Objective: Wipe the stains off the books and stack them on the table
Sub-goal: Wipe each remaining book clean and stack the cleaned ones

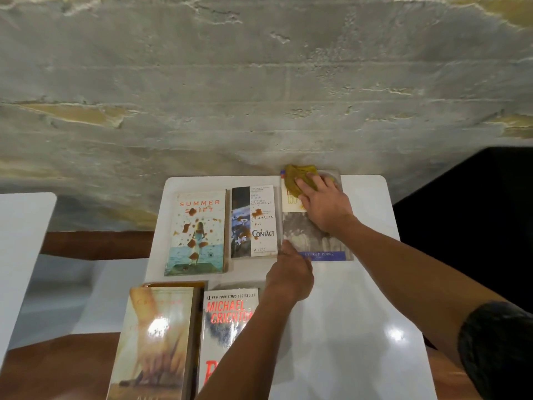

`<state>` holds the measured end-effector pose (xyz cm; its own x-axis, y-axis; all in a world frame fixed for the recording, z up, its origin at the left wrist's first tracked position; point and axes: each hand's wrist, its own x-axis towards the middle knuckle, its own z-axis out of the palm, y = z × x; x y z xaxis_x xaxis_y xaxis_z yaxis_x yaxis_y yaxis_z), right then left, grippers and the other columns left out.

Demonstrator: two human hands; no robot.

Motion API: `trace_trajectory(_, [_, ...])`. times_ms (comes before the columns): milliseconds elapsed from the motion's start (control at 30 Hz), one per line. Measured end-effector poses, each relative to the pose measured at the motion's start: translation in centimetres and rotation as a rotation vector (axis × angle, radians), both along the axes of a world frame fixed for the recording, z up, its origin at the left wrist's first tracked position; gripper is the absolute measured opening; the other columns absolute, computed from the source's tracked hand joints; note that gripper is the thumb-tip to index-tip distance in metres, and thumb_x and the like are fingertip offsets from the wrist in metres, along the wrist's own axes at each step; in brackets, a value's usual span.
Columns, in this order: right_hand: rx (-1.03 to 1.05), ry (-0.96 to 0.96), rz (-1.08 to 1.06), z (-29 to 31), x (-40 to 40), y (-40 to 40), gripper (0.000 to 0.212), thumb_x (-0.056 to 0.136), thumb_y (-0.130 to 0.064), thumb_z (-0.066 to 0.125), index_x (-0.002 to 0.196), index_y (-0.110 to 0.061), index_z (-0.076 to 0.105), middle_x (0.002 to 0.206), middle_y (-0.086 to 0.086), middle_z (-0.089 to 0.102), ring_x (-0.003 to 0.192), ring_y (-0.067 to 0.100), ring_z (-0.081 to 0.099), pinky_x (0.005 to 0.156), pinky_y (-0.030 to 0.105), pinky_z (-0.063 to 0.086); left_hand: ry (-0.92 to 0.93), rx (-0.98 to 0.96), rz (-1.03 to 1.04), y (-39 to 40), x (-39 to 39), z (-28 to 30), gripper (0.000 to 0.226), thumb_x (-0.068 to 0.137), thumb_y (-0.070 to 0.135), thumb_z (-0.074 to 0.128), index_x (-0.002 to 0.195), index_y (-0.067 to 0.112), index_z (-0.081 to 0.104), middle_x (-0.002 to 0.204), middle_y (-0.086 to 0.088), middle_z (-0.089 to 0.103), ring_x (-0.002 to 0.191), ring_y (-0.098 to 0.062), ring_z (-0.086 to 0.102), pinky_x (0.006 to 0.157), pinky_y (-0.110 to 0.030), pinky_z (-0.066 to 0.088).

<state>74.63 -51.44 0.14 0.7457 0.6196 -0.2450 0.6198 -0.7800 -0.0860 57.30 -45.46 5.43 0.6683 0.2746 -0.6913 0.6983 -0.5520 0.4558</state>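
A crumpled mustard-yellow cloth [300,177] is pressed flat under the right hand [324,204] onto the upper part of a grey-and-cream paperback with a blue author band [308,235], which lies at the far right of the back row on the glossy white table [346,327]. The fingers are spread over the cloth rather than curled round it, so it is pinned, not pinched. The left hand [290,277] is set at the near left corner of the same book; whether that corner is gripped or merely pushed down cannot be told, since the fingertips are hidden beneath the hand. Most of the book's title is covered by the cloth and hand. Just beside it lies the white-and-blue "Contact" paperback [253,222], and next to that the pale "Summer Shift" paperback [196,232], both spotted with brown stains. In the front row, a tan paperback [153,342] is blurred by glare, and a "Michael Crichton" paperback [225,327] is partly hidden by the left forearm and cut off at the frame's edge.
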Motion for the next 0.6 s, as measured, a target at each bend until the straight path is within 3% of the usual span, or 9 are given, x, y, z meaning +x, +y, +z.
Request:
trace_trajectory(167, [0.048, 0.021, -0.088, -0.7, 0.4, -1.9, 0.052, 0.106, -0.048, 0.023, 0.157, -0.039, 0.016, 0.162, -0.002, 0.024, 0.147, 0.025, 0.021, 0.118, 0.044, 0.026, 0.003, -0.052, 0.029, -0.1, 0.1, 0.2, 0.082, 0.1, 0.048, 0.047, 0.158, 0.008, 0.005, 0.154, -0.011, 0.038, 0.135, -0.032, 0.047, 0.108, -0.042, 0.041])
trace_trajectory(433, [0.138, 0.056, -0.254, -1.4, -0.4, -5.0, 0.054, 0.105, -0.053, 0.022, 0.157, -0.04, 0.014, 0.165, -0.005, 0.017, 0.151, 0.025, 0.014, 0.119, 0.047, 0.027, -0.032, -0.063, 0.013, -0.3, 0.8, 1.1, 0.08, 0.1, 0.044, 0.049, 0.158, 0.007, 0.008, 0.158, -0.013, 0.03, 0.141, -0.032, 0.038, 0.111, -0.035, 0.035])
trace_trajectory(600, [0.183, 0.083, -0.314, -1.4, -1.0, -6.1, 0.054, 0.105, -0.052, 0.024, 0.157, -0.039, 0.016, 0.166, -0.007, 0.013, 0.152, 0.023, 0.008, 0.118, 0.048, 0.03, -0.004, -0.068, -0.012, -0.5, 1.1, 0.7, 0.075, 0.101, 0.043, 0.045, 0.157, 0.007, 0.01, 0.151, -0.015, 0.039, 0.136, -0.033, 0.042, 0.107, -0.037, 0.038])
